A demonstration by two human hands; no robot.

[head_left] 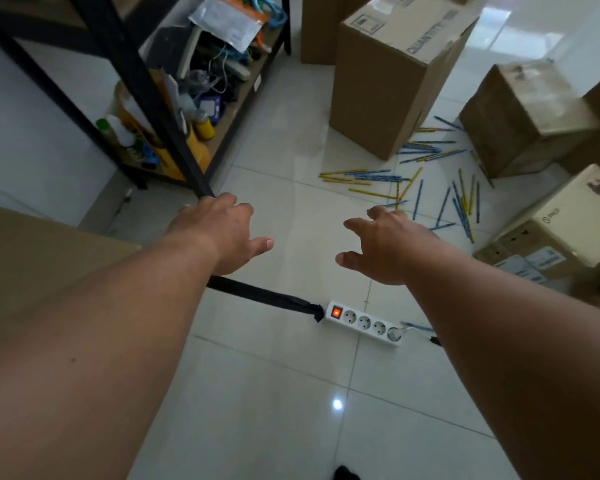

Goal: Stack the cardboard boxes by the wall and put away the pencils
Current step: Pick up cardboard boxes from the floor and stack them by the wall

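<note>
I logged both hands empty above the floor [274,375]: left hand [219,233] relaxed, right hand [388,247] spread. Pencils [430,188] lay scattered on the tiles among the cardboard boxes [388,81], ahead right.

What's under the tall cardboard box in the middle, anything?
The tall cardboard box stands on the tiled floor. Blue and yellow pencils lie scattered right up to its bottom right edge. Whether any run underneath cannot be seen: the box covers that patch.
</note>
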